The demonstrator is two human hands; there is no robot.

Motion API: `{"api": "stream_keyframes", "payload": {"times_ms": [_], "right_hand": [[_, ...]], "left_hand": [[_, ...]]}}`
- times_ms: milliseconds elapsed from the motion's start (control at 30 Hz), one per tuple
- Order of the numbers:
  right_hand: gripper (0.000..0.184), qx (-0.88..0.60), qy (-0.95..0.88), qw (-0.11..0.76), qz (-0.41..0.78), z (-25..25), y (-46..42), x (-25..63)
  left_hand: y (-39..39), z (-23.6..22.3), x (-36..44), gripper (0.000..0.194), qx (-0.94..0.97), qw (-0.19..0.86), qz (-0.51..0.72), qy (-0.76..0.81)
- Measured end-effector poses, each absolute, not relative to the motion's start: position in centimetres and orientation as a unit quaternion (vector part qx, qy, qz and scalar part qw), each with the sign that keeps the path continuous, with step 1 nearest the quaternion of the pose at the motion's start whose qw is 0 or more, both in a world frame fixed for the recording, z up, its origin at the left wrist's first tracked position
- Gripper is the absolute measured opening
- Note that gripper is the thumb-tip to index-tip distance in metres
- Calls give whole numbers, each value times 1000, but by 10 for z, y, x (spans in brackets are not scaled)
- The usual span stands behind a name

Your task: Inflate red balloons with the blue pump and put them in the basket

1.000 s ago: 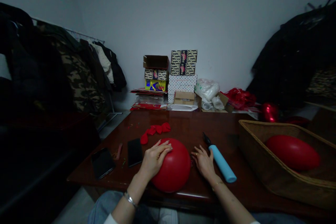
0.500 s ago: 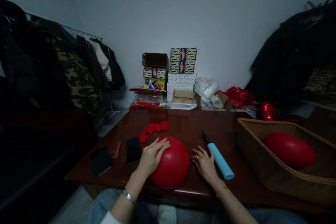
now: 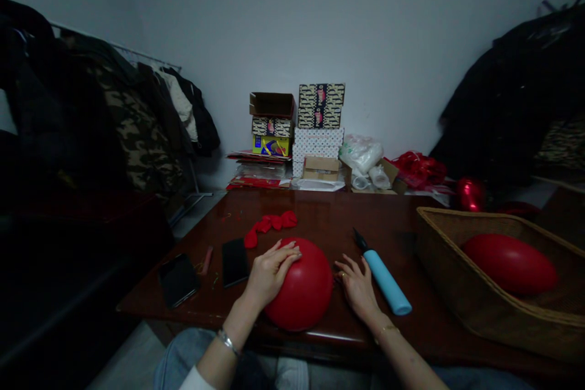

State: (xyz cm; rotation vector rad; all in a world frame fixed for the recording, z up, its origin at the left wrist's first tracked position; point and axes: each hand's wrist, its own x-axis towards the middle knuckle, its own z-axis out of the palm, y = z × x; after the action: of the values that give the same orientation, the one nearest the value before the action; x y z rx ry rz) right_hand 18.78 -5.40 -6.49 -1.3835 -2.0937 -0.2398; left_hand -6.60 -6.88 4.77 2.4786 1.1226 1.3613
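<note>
A round, inflated red balloon [image 3: 306, 292] sits at the table's front edge. My left hand [image 3: 269, 274] lies over its upper left side, fingers together and curved on the rubber, holding it. At the balloon's right side, my right hand [image 3: 356, 286] has its thumb side bent in at the small dark neck; the outer fingers are lifted and spread. The thumb and the exact pinch are hidden beneath the hand. Close by on the right lies a light blue hand pump [image 3: 388, 283], its black nozzle pointing away from me.
A wicker basket [image 3: 425, 244] with another red balloon [image 3: 512, 262] stands at right. Two dark phones [image 3: 235, 262], a small pinkish stick [image 3: 207, 261] and a string of red petal-like pieces [image 3: 269, 223] lie on the table [image 3: 320, 213] to the left. Stacked boxes [image 3: 319, 146] stand behind.
The view shifts slightly. My left hand stays on the balloon, while my right fingers shift a little at its neck. The pump and the other things stay put.
</note>
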Motion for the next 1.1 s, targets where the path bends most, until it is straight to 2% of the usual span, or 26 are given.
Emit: {"api": "stream_keyframes", "payload": {"times_ms": [167,400,567,900,1100], "right_hand": [[26,-522,-759,376,-96,-48,-51,193],[21,-475,-734,475,-94,26,-53,158],[16,-429,-745,498,-116,50,-71,127],[23,-409,-745,489,-197,54,-85,114],[21,-430,-724,488,-229,52,-87,116]], "left_hand": [[-70,51,-63,22,815,52,445,369],[-69,60,-56,23,815,25,443,373],[-74,68,-52,23,812,-5,439,386],[-80,70,-47,23,811,-7,430,395],[-82,71,-44,24,811,1,422,404]]}}
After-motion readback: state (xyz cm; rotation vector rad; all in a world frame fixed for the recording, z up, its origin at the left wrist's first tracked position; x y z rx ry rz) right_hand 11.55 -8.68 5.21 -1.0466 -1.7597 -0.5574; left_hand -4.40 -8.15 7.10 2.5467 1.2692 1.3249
